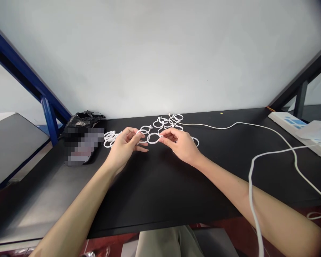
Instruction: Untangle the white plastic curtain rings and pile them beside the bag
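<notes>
At the far left, a blue metal beam (23,67) slanted beside a crumpled, shiny black plastic bag (82,119), and in front of that lay a flat oblong thing (87,144) (its face was broken into blurry squares, so I couldn't read it). Next on the smooth black tabletop (149,185) came a clump of thin white rings (108,139), then the left hand (125,142), its thumb and forefinger drawn narrowly onto a few white rings (146,133), the lower fingers fanned loosely. Between the hands was a round white ring (153,143), which the right hand (183,142) pinched at its right side. A heap of knobbed rings (167,123) lay just beyond that hand, a slim pale cord (238,123) trailed rightward, and a white slab (299,123) with blue panels sat near the edge. The left hand partly covered the clump, the right hand hid most of another ring (197,141), and whether the held rings interlocked or merely overlapped I couldn't make out
</notes>
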Available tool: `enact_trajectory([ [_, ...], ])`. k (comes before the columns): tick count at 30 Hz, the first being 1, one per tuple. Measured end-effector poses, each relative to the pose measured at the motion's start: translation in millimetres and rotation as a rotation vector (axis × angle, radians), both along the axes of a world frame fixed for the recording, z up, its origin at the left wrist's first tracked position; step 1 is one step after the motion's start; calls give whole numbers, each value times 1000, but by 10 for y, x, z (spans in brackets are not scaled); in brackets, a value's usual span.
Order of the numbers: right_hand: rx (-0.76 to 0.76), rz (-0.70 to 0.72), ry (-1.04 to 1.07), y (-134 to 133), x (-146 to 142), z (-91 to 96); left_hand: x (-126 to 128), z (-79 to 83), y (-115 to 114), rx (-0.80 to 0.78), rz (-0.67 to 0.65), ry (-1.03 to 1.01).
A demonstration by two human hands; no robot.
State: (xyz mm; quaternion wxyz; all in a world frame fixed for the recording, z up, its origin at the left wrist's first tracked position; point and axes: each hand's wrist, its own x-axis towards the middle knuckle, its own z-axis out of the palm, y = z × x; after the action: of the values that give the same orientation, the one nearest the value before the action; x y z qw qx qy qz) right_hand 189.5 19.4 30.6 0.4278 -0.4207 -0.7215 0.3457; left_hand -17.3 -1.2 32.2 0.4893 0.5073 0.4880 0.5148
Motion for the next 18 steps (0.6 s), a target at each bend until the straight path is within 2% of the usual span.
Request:
enact_trajectory([
  [6, -24, 12, 18, 8, -14, -24, -32, -46, 6, 41, -2, 62],
  [13, -72, -15, -10, 0, -15, -34, -13, -87, 48, 7, 114, 25],
  [18, -91, 1, -55, -14, -35, -57, -39, -102, 63, 20, 126, 81],
])
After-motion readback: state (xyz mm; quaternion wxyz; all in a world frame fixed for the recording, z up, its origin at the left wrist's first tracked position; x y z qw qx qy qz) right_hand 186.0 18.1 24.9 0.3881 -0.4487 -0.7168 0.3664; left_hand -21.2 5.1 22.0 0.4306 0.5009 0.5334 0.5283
